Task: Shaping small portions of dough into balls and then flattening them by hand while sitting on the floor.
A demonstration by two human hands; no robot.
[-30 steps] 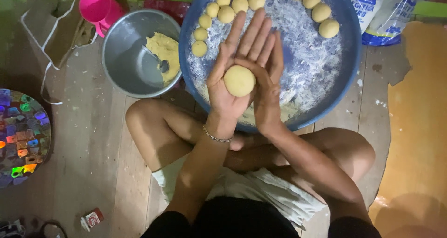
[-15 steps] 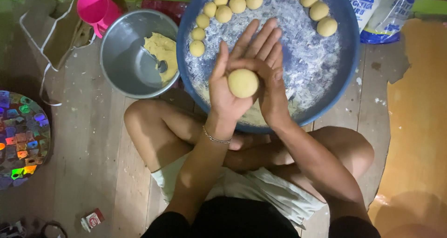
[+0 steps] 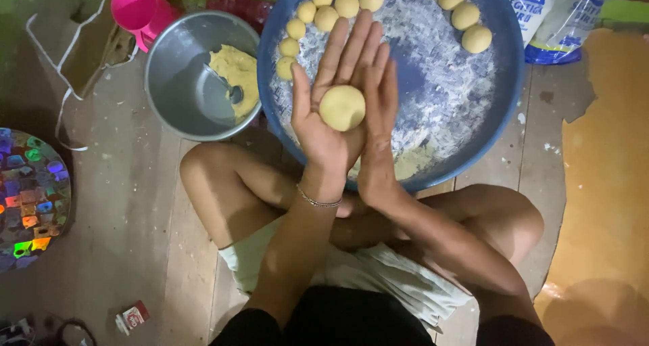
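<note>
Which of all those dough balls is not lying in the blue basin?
The dough ball resting on the open left hand; the others sit along the floured blue basin rim.

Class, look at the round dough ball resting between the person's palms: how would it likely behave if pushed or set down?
The dough ball looks round and smooth, so it would probably roll on a bare surface. It likely dents easily, being soft enough to be shaped between the left hand and right hand. The floured blue basin suggests it is somewhat sticky.

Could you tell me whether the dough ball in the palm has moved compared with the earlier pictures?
Yes, slightly. The dough ball on the left hand now sits a little farther up over the blue basin, nearer its row of finished balls.
</note>
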